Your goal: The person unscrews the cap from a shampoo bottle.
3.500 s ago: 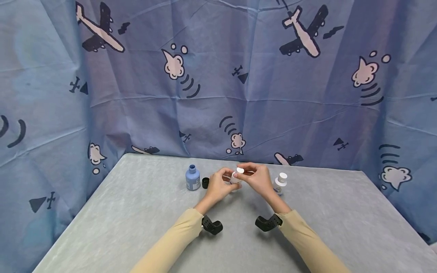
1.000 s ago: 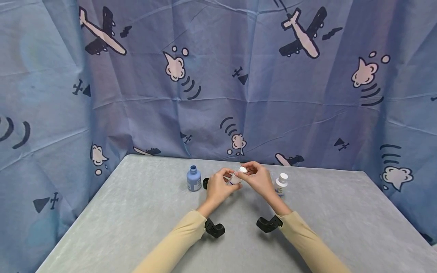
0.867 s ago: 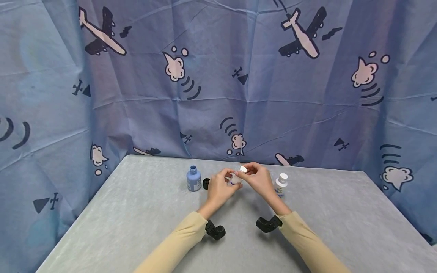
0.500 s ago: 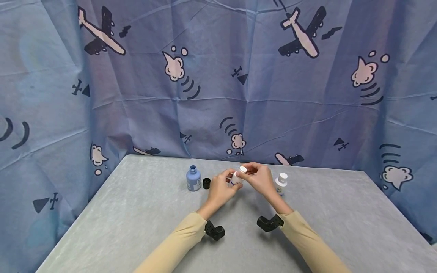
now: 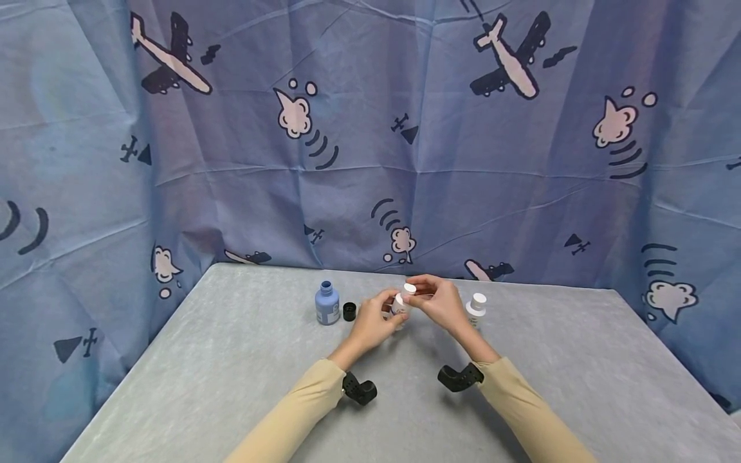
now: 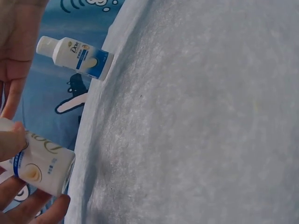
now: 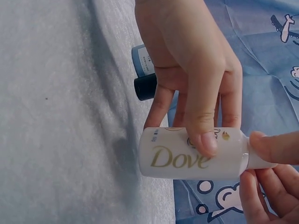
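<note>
A small white Dove bottle [image 7: 180, 156] is held in my left hand [image 5: 372, 323], its thumb across the label and its fingers behind. At the bottle's top, the thumb and fingers of my right hand [image 5: 442, 310] pinch the white cap [image 5: 410, 289]. The cap sits at the neck; whether its thread is engaged cannot be told. Left of my hands, a blue bottle [image 5: 327, 307] stands upright with its neck uncovered. A black cap [image 5: 350, 312] lies beside it. Another white Dove bottle [image 6: 81, 58], with its white cap on, stands behind my right wrist.
The grey cloth-covered table [image 5: 231, 386] reaches up to a blue printed curtain [image 5: 359, 128] at the back and sides. A black wrist camera [image 5: 360, 390] is strapped to my left wrist and another camera [image 5: 460, 377] to my right.
The held bottle leaned over to the right a second ago and stands more upright now, slightly lower and further left. My right fingers stay at the cap. The other bottles have not moved.
</note>
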A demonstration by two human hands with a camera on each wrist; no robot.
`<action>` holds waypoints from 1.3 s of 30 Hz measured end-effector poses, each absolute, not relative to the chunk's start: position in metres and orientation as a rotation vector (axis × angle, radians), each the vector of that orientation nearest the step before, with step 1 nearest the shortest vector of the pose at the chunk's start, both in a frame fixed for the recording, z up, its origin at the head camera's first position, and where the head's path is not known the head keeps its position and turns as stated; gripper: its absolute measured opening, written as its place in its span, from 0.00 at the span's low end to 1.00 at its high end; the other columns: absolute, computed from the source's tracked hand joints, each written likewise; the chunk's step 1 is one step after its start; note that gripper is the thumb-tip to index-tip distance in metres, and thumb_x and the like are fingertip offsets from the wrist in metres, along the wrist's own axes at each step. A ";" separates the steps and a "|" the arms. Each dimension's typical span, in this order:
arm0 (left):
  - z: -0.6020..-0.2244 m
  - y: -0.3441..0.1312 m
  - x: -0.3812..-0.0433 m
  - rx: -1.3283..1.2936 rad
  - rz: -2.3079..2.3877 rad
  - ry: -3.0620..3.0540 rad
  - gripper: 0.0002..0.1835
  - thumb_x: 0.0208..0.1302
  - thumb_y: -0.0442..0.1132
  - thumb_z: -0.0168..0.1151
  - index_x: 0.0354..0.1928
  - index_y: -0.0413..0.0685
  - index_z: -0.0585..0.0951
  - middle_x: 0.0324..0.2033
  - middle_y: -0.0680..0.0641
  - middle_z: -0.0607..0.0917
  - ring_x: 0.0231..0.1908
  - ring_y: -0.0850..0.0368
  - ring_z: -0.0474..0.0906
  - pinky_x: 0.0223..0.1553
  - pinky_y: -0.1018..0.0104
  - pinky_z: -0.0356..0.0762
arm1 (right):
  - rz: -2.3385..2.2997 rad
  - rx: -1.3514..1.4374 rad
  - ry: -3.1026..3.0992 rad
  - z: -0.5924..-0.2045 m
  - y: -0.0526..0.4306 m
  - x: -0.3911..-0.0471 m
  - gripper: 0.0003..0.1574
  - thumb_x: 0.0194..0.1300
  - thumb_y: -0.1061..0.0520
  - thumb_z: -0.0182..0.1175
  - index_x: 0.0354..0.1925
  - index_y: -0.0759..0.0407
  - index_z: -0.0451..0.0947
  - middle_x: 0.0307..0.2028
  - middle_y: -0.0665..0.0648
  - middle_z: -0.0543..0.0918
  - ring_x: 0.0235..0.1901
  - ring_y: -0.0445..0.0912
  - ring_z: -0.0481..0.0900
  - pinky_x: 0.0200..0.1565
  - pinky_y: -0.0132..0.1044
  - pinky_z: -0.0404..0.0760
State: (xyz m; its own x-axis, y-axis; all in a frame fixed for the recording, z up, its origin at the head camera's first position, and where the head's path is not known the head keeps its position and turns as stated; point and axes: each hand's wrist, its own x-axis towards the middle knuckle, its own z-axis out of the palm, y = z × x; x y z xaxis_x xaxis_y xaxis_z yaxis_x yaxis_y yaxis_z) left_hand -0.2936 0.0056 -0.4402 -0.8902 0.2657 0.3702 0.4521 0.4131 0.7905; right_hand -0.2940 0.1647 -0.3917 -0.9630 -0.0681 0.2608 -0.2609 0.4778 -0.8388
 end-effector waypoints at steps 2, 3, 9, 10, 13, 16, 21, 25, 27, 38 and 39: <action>-0.441 0.005 -0.294 -0.655 -1.491 -2.476 0.23 0.58 0.38 0.68 0.56 0.42 0.77 0.43 0.42 0.86 0.40 0.50 0.84 0.41 0.63 0.82 | 1.494 0.318 -2.534 -0.392 0.166 -0.294 0.22 0.54 0.65 0.68 0.48 0.67 0.80 0.43 0.68 0.85 0.41 0.54 0.84 0.43 0.36 0.84; -0.441 0.005 -0.295 -0.664 -1.501 -2.474 0.23 0.58 0.38 0.68 0.56 0.41 0.77 0.43 0.41 0.86 0.40 0.49 0.84 0.42 0.62 0.83 | 1.491 0.334 -2.536 -0.393 0.166 -0.294 0.21 0.54 0.66 0.68 0.49 0.68 0.80 0.43 0.68 0.85 0.42 0.54 0.84 0.43 0.36 0.84; -0.443 0.004 -0.296 -0.692 -1.523 -2.483 0.23 0.59 0.37 0.67 0.56 0.40 0.76 0.44 0.40 0.86 0.41 0.49 0.84 0.42 0.60 0.82 | 1.509 0.451 -2.562 -0.393 0.169 -0.295 0.21 0.57 0.69 0.62 0.52 0.68 0.78 0.48 0.69 0.83 0.45 0.56 0.83 0.46 0.38 0.83; -0.443 0.004 -0.296 -0.681 -1.514 -2.490 0.23 0.59 0.37 0.67 0.56 0.41 0.77 0.44 0.41 0.86 0.40 0.49 0.84 0.42 0.61 0.82 | 1.513 0.484 -2.569 -0.393 0.170 -0.295 0.22 0.58 0.69 0.62 0.52 0.69 0.78 0.49 0.69 0.82 0.45 0.56 0.83 0.46 0.39 0.83; -0.442 0.006 -0.294 -0.610 -1.492 -2.508 0.23 0.58 0.38 0.68 0.56 0.42 0.77 0.43 0.42 0.86 0.40 0.50 0.83 0.41 0.62 0.81 | 1.561 0.558 -2.573 -0.393 0.172 -0.296 0.24 0.57 0.69 0.62 0.54 0.70 0.76 0.52 0.70 0.81 0.47 0.58 0.83 0.48 0.41 0.83; -0.442 0.007 -0.293 -0.525 -1.477 -2.480 0.23 0.55 0.39 0.70 0.53 0.43 0.78 0.41 0.43 0.87 0.39 0.51 0.83 0.41 0.62 0.80 | 1.597 0.586 -2.557 -0.394 0.174 -0.296 0.29 0.56 0.67 0.66 0.56 0.71 0.73 0.53 0.71 0.79 0.50 0.61 0.81 0.50 0.46 0.82; -0.441 0.007 -0.294 -0.388 -1.453 -2.406 0.23 0.49 0.40 0.75 0.48 0.45 0.80 0.37 0.45 0.87 0.35 0.53 0.83 0.39 0.65 0.79 | 1.592 0.449 -2.561 -0.394 0.172 -0.294 0.32 0.55 0.60 0.70 0.57 0.66 0.73 0.54 0.68 0.79 0.52 0.63 0.80 0.50 0.49 0.81; -0.441 0.007 -0.294 -0.319 -1.440 -2.410 0.23 0.46 0.42 0.77 0.46 0.48 0.81 0.35 0.46 0.88 0.35 0.54 0.83 0.38 0.67 0.79 | 1.538 0.337 -2.560 -0.396 0.169 -0.294 0.30 0.55 0.57 0.71 0.55 0.63 0.75 0.50 0.66 0.82 0.46 0.58 0.83 0.45 0.44 0.83; -0.441 0.008 -0.294 -0.305 -1.432 -2.423 0.23 0.45 0.42 0.77 0.45 0.49 0.81 0.35 0.47 0.88 0.35 0.54 0.83 0.37 0.67 0.79 | 1.506 0.300 -2.557 -0.396 0.166 -0.294 0.28 0.54 0.55 0.71 0.53 0.63 0.77 0.47 0.65 0.83 0.43 0.55 0.83 0.42 0.40 0.82; -0.438 0.012 -0.292 -0.299 -1.378 -2.416 0.23 0.42 0.43 0.79 0.43 0.52 0.83 0.33 0.47 0.88 0.32 0.55 0.84 0.34 0.67 0.78 | 1.398 0.163 -2.571 -0.396 0.160 -0.295 0.25 0.53 0.50 0.72 0.48 0.59 0.82 0.44 0.61 0.85 0.41 0.52 0.84 0.37 0.34 0.80; -0.439 0.012 -0.292 -0.305 -1.379 -2.414 0.23 0.42 0.43 0.79 0.43 0.52 0.83 0.34 0.47 0.88 0.33 0.54 0.84 0.34 0.67 0.78 | 1.397 0.164 -2.569 -0.396 0.160 -0.295 0.25 0.53 0.50 0.72 0.48 0.59 0.82 0.44 0.61 0.85 0.41 0.52 0.84 0.37 0.35 0.80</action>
